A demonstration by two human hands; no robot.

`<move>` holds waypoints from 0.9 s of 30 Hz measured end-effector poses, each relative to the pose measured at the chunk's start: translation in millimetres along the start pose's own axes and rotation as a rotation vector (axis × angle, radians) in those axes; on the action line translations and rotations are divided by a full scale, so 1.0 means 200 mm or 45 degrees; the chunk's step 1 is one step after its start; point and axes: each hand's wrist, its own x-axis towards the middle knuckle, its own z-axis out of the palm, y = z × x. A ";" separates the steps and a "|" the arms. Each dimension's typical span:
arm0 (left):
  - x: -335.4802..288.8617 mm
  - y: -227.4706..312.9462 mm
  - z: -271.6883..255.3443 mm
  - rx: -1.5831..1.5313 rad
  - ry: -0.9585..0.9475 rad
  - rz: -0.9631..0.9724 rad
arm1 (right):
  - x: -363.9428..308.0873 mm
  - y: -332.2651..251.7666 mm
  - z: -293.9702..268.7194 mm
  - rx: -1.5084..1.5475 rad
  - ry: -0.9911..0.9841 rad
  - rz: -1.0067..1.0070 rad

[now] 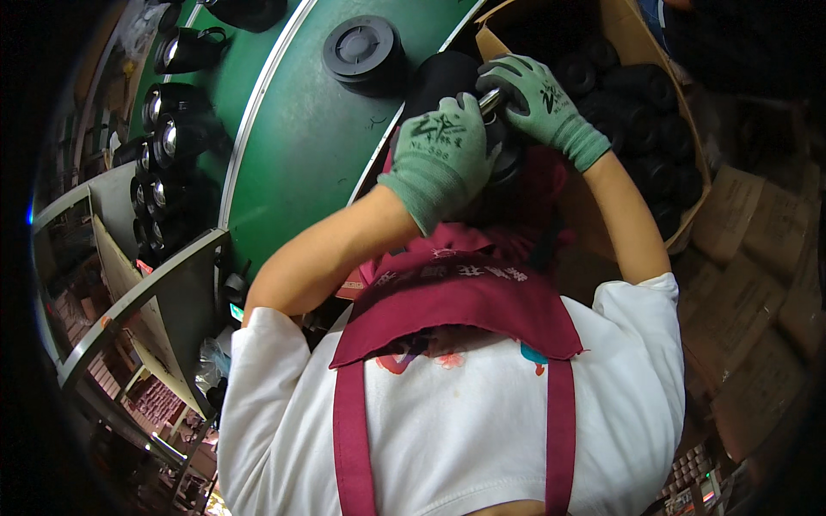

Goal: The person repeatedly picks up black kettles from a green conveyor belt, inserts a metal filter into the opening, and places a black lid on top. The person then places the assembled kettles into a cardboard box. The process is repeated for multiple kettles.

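Both my hands wear green knit gloves with dark grey palms and fingers. My left hand [443, 155] curls round a black rounded piece with a shiny metal part [491, 101], near the edge of the green belt. My right hand [538, 103] is closed on the same piece from the other side, its fingers bent over the metal end. Most of the piece is hidden by the gloves, so its full shape cannot be made out. Just beyond my left hand stands a dark, round-topped black object [443, 76]. On the belt sits a stack of grey-black round discs [363, 50].
The green conveyor belt [297, 146] runs along my left, with a pale metal rail. Several black mugs with shiny steel insides [176, 138] line its far side. An open cardboard box [701, 155] of black cylindrical parts stands at right, beside stacked brown cartons [740, 284].
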 end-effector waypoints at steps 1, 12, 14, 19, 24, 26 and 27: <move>0.01 -0.01 0.02 0.025 0.078 0.025 | 0.03 0.02 0.00 -0.039 -0.098 0.034; 0.17 -0.38 0.10 -0.219 -0.022 0.303 | 0.08 -0.15 0.05 -0.141 -0.367 0.331; 0.21 -0.43 0.12 -0.198 -0.043 0.427 | 0.02 -0.25 0.02 -0.238 -0.118 0.327; 0.40 -0.49 0.21 0.049 0.207 0.842 | -0.14 -0.63 -0.05 -0.522 -0.207 0.739; 0.54 -0.45 0.26 0.103 0.243 1.078 | -0.16 -0.73 -0.09 -0.432 -0.260 0.963; 0.50 -0.44 0.25 0.072 0.321 1.066 | -0.15 -0.65 -0.14 -0.358 -0.263 0.888; 0.46 -0.45 0.23 0.074 0.471 1.027 | -0.13 -0.59 -0.17 -0.260 -0.266 0.864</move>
